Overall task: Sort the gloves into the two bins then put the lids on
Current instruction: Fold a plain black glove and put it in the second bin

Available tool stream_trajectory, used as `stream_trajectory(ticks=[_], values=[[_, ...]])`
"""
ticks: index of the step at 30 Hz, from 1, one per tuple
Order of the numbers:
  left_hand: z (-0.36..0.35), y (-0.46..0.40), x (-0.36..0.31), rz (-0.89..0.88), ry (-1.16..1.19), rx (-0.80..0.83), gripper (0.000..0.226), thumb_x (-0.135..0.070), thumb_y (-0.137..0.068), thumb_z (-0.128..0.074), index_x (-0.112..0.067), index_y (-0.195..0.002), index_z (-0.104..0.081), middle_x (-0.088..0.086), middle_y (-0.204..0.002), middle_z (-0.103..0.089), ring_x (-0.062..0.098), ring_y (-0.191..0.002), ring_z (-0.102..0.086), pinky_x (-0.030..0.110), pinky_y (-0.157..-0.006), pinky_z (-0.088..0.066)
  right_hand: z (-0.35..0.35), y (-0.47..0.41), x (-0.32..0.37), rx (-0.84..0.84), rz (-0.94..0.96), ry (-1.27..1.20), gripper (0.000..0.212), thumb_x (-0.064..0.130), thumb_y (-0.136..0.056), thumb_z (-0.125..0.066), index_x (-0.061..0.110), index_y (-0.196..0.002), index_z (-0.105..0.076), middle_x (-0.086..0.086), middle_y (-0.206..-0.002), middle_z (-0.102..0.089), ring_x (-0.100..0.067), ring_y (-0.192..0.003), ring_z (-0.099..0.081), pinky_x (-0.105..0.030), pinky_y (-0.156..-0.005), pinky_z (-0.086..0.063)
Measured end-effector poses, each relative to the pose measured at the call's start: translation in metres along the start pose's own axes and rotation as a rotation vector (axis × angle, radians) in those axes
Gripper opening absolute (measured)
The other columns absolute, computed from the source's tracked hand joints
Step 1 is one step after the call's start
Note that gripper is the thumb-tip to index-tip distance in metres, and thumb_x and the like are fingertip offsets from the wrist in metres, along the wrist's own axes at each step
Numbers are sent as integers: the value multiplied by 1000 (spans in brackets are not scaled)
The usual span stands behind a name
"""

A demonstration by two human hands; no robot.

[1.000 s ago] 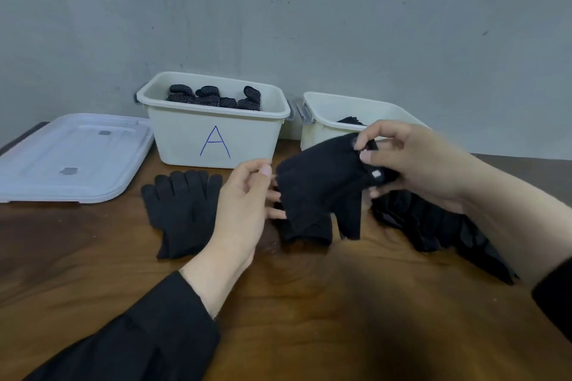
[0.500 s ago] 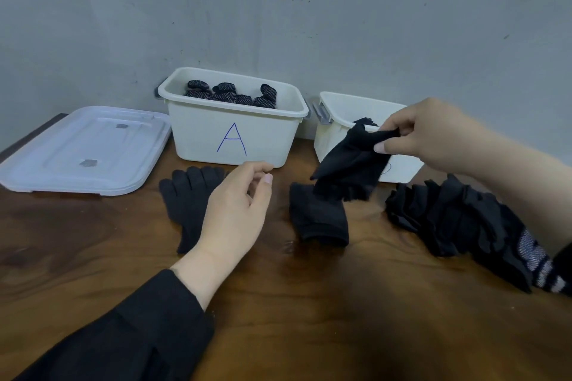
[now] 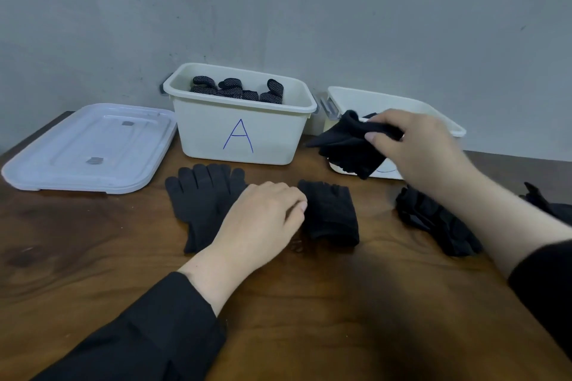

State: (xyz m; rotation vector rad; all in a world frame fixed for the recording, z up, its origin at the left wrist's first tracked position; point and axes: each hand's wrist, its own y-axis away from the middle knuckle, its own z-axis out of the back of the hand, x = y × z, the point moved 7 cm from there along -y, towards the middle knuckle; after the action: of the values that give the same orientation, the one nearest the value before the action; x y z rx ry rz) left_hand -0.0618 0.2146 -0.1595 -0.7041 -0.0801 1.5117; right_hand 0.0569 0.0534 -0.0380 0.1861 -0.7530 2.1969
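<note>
My right hand [image 3: 418, 148] pinches a plain black glove [image 3: 346, 145] in the air, in front of the right white bin [image 3: 399, 102]. The bin marked A [image 3: 241, 133] stands at the back centre and holds several dotted black gloves [image 3: 235, 90]. My left hand [image 3: 263, 219] hovers low over the table with loosely curled fingers, between a flat black glove [image 3: 201, 195] and a folded black glove [image 3: 331, 213]; it holds nothing. A heap of black gloves [image 3: 433, 219] lies to the right, under my right forearm.
White lids [image 3: 86, 148] lie stacked at the back left of the wooden table [image 3: 93, 257]. A grey wall stands right behind the bins. A dark piece of fabric [image 3: 544, 204] shows at the right edge.
My right hand has carried the plain glove up and to the right, to the front of the right bin. My left hand has let go of it and dropped toward the table.
</note>
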Motion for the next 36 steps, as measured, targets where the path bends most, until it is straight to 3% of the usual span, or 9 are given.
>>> stream_trajectory(ticks=[4, 7, 9, 12, 18, 22, 28, 32, 36], values=[[10, 2, 5, 67, 51, -139, 24, -30, -103, -45, -25, -111, -66, -11, -100, -65, 12, -95, -56, 34, -88, -43, -69, 61, -10, 214, 84, 47, 25, 28, -97, -65, 28, -121, -70, 14, -117, -67, -8, -113, -59, -14, -91, -36], [5, 1, 2, 62, 66, -95, 25, -30, -102, -45, -26, -119, -64, -12, -105, -64, 10, -99, -55, 32, -91, -41, -118, 113, -27, 438, 68, 51, 52, 48, -101, -49, 33, -150, -46, 20, -156, -38, 2, -147, -28, -14, -119, -14], [-2, 0, -1, 39, 50, -42, 28, -33, -102, -45, -28, -123, -62, -13, -111, -63, 9, -104, -54, 32, -94, -40, -124, 122, -34, 450, 51, 8, 61, 57, -98, -35, 36, -155, -33, 24, -161, -24, 9, -149, -11, -18, -122, -5], [-21, 0, -6, 2, -15, 110, 33, -42, -104, -40, -34, -128, -61, -17, -123, -56, 7, -113, -48, 33, -101, -37, -125, 120, -36, 433, 74, 10, 65, 61, -95, -27, 38, -156, -31, 24, -161, -24, 9, -149, -9, -22, -123, -4], [-25, 0, -7, 8, -11, 185, 54, -66, -93, -35, -42, -138, -52, -23, -129, -47, -1, -120, -37, 28, -107, -25, -116, 120, -38, 332, 71, -77, 50, 52, -98, -49, 38, -147, -48, 28, -151, -39, 8, -142, -28, -23, -120, -21], [-32, 1, -10, -21, -74, 237, 50, -65, -94, -40, -44, -138, -52, -22, -119, -48, -1, -110, -37, 23, -102, -23, -110, 116, -41, 283, 71, -152, 46, 53, -95, -51, 35, -136, -60, 28, -137, -50, 10, -131, -40, -9, -110, -26], [-29, -3, -10, 0, 56, 97, 31, -51, -95, -52, -36, -115, -71, -19, -101, -58, 0, -100, -47, 27, -97, -35, -99, 106, -63, 138, -87, -350, 40, 51, -96, -47, 34, -128, -64, 26, -131, -56, 12, -126, -46, -5, -103, -34], [-26, -9, -7, 148, 274, -46, 23, -39, -95, -60, -30, -110, -75, -17, -98, -61, 3, -101, -55, 17, -91, -42, -95, 103, -82, 51, -249, -365, 19, 38, -104, -45, 40, -112, -62, 27, -113, -62, 17, -107, -52, 1, -85, -37], [-21, -20, -5, 248, 403, -181, 21, -34, -96, -61, -27, -108, -77, -15, -101, -65, -1, -103, -57, 4, -86, -36, -99, 106, -86, 104, -301, -355, 19, 37, -106, -43, 45, -113, -59, 29, -103, -64, 19, -99, -55, 1, -77, -40]])
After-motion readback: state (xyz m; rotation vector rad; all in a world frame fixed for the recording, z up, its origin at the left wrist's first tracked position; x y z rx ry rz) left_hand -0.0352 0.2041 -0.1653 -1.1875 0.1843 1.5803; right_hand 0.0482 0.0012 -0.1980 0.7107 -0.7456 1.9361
